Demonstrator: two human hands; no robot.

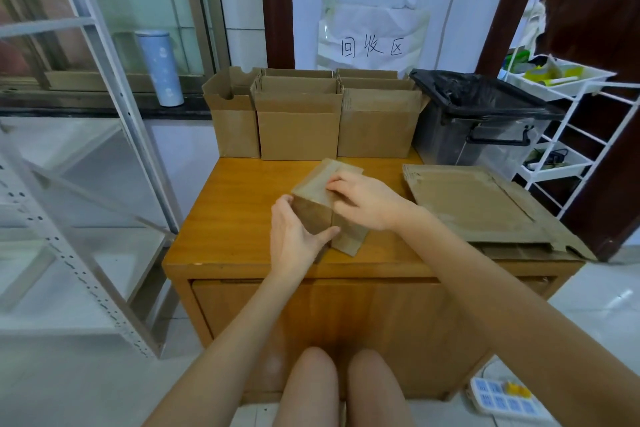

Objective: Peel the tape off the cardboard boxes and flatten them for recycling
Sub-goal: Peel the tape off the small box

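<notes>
Black-lined clear bin [485, 128] right of wooden cabinet [242, 218]; tumbler [160, 68] on sill; white cart [568, 107] far right

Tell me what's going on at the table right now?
A person is working on a small cardboard box on the wooden table. The left hand grips its near side while the right hand picks at the tape on top. Three open boxes wait behind; flattened cardboard lies to the right.

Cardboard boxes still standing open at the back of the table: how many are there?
3, in a row along the far edge: a narrow left box, a middle box and a right box. More cardboard edges show behind them, so others may be hidden.
</notes>
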